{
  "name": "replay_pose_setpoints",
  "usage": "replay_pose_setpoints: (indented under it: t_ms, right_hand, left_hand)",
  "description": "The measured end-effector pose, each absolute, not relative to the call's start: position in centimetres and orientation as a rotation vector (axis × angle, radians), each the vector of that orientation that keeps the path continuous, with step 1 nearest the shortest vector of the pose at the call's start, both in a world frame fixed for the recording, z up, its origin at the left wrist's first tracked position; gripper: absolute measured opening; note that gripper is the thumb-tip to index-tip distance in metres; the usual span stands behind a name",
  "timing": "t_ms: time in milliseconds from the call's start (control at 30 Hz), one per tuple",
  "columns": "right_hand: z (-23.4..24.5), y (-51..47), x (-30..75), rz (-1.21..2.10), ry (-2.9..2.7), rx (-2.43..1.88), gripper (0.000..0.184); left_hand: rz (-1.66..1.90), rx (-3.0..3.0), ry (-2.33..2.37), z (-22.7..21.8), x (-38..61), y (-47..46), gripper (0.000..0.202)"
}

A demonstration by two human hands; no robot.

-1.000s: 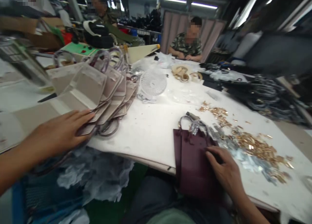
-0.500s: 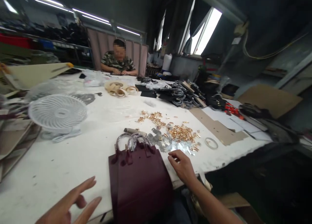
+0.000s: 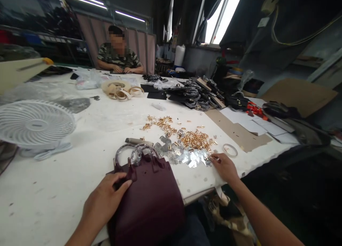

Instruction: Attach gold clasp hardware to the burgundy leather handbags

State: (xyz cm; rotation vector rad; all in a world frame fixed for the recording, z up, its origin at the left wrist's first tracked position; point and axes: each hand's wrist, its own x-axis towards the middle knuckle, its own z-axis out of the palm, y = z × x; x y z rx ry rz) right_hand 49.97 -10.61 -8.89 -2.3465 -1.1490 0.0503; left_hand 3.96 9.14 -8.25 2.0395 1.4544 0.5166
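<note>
A dark maroon handbag [image 3: 152, 199] lies at the table's front edge, its twin handles [image 3: 137, 154] wrapped in clear plastic. My left hand [image 3: 105, 194] grips the bag's upper left edge near a handle base, thumb across the front. Over on the right, my right hand [image 3: 224, 166] has its fingertips pinched at a small gold-coloured metal fitting by the edge of the pile; the fingers partly hide it. Many gold-coloured metal fittings [image 3: 196, 140] lie heaped beyond the bag. Flat silver metal plates [image 3: 192, 157] are spread just in front of them.
A white fan [image 3: 36, 124] stands at left. Behind the handles lies a grey-brown tool-like bar [image 3: 139, 142]. A tape ring [image 3: 230, 150] and cardboard [image 3: 240, 141] are at right. Tape rolls [image 3: 121, 92] and black straps [image 3: 192, 94] lie farther back. A person [image 3: 120, 57] sits across the table.
My left hand has come up from the lower left and taken hold of the bag's edge. My right hand has moved right and forward to the pile's edge. The view has shifted right.
</note>
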Motion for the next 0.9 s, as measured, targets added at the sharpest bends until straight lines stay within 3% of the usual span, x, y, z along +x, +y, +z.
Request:
replay_pose_setpoints:
  t_ms: [267, 467, 700, 900]
  right_hand:
    - [-7.1, -10.1, 51.2, 0.203, -1.243, -2.442, 0.027]
    - [-6.0, -9.8, 51.5, 0.338, -1.382, -2.435, 0.029]
    - [-4.8, -10.6, 49.1, -0.029, -1.417, -2.455, 0.023]
    - [-2.7, -7.9, 33.6, 0.471, -1.087, -1.966, 0.042]
  left_hand:
    - [0.578, 1.676, 1.285, -5.7, 4.5, 7.6, 0.039]
    - [0.564, 1.798, 1.317, -5.0, 4.6, 6.7, 0.028]
    - [0.696, 1.829, 1.256, -5.1, 3.8, 6.2, 0.021]
    - [0.764, 1.758, 1.248, -5.6, 4.0, 5.2, 0.013]
